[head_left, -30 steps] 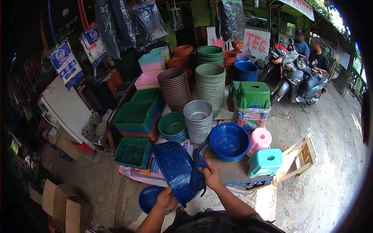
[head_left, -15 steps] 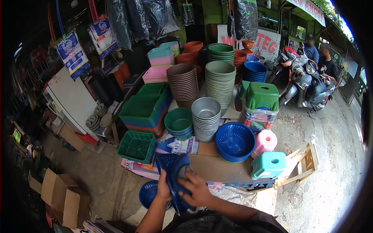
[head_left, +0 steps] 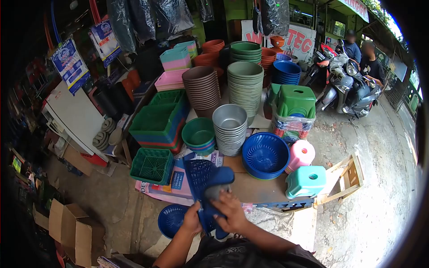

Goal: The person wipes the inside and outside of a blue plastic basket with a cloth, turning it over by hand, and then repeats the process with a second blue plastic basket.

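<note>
My left hand point(head_left: 192, 219) is closed around the lower edge of a dark blue plastic piece point(head_left: 199, 173) with slotted holes and a curved, raised side. The piece is tilted in front of my body, above the front edge of the display table; its exact kind I cannot make out. My right hand point(head_left: 231, 216) presses a grey cloth point(head_left: 214, 192) against the inside of this piece, fingers bent over the cloth. Below and left of my left hand, a blue basket point(head_left: 171, 220) stands low near the floor.
Stacked grey basins point(head_left: 229, 119), blue baskets point(head_left: 266, 154) and green crates point(head_left: 152, 165) stand on the table point(head_left: 263, 190). A turquoise stool point(head_left: 306, 181) sits at its right end. An open cardboard box point(head_left: 73, 230) lies left. Two people are by a motorcycle point(head_left: 346, 85).
The blue piece has turned and now shows more of its slotted face. My right hand and the cloth have shifted slightly along it. The whole view has moved a little.
</note>
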Action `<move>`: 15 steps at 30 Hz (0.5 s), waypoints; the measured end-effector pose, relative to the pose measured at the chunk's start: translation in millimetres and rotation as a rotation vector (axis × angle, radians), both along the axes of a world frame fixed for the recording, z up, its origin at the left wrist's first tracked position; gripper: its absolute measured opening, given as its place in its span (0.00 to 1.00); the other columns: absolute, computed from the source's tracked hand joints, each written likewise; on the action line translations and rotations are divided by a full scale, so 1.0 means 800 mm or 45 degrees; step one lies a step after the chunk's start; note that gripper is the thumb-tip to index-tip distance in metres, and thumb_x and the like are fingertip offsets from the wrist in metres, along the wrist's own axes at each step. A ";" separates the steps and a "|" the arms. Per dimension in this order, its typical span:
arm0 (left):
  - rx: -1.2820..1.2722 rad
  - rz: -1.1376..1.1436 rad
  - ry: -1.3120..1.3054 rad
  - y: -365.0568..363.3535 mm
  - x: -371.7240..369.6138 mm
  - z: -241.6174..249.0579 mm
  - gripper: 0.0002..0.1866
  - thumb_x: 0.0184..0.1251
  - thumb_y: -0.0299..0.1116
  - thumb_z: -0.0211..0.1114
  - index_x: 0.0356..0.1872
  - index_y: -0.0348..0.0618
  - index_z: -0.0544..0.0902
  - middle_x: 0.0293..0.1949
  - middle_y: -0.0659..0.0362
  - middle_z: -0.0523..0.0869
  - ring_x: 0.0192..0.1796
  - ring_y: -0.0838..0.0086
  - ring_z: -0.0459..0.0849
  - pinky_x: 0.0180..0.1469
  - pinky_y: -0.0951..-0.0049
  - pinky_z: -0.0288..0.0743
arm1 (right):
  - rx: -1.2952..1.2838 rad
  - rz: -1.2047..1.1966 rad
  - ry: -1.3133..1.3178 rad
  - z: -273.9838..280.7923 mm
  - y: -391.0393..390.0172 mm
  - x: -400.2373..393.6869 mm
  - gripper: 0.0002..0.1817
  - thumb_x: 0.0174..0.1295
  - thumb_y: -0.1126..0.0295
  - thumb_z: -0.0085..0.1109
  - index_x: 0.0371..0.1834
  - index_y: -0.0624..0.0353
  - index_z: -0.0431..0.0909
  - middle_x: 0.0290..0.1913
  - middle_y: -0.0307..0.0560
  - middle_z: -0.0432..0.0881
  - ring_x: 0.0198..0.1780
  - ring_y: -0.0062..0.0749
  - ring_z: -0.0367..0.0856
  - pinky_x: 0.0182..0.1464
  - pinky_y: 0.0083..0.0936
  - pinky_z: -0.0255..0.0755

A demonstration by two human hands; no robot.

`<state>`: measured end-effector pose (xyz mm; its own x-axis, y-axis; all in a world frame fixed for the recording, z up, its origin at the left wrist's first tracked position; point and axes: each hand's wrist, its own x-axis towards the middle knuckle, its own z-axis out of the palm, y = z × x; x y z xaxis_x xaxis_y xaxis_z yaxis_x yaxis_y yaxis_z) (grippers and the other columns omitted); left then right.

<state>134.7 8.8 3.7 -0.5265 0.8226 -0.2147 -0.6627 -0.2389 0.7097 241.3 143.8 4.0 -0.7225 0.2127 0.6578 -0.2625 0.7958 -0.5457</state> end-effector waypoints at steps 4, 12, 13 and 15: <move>0.132 -0.302 -0.001 -0.008 0.025 0.000 0.36 0.66 0.57 0.51 0.66 0.39 0.64 0.64 0.49 0.71 0.64 0.57 0.73 0.66 0.56 0.64 | -0.588 -0.106 -0.236 0.001 0.038 -0.003 0.24 0.56 0.65 0.59 0.57 0.61 0.74 0.55 0.61 0.74 0.61 0.55 0.71 0.66 0.47 0.60; -0.051 -0.202 -0.075 -0.015 0.027 -0.017 0.30 0.68 0.48 0.55 0.64 0.40 0.67 0.60 0.53 0.76 0.63 0.60 0.74 0.67 0.56 0.63 | -0.207 -0.041 -0.061 0.006 0.008 0.008 0.23 0.55 0.65 0.62 0.54 0.64 0.76 0.56 0.65 0.73 0.62 0.62 0.69 0.64 0.50 0.61; -0.060 -0.205 -0.077 -0.020 0.028 -0.028 0.30 0.68 0.48 0.55 0.64 0.40 0.67 0.60 0.53 0.76 0.63 0.60 0.74 0.67 0.56 0.63 | -0.217 -0.044 -0.063 0.003 0.017 0.002 0.23 0.55 0.65 0.62 0.54 0.64 0.76 0.56 0.65 0.73 0.62 0.62 0.69 0.64 0.50 0.61; -0.047 -0.214 -0.094 -0.010 0.030 -0.014 0.23 0.69 0.43 0.55 0.61 0.43 0.71 0.57 0.54 0.78 0.59 0.64 0.77 0.63 0.60 0.69 | -0.575 -0.188 -0.311 0.002 0.030 0.001 0.23 0.55 0.66 0.62 0.54 0.64 0.76 0.56 0.65 0.73 0.62 0.62 0.69 0.63 0.49 0.62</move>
<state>158.7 0.8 -7.2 -0.3641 0.8884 -0.2797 -0.7419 -0.0952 0.6637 241.7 167.9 5.5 -0.7841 0.5468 0.2937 0.0117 0.4862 -0.8738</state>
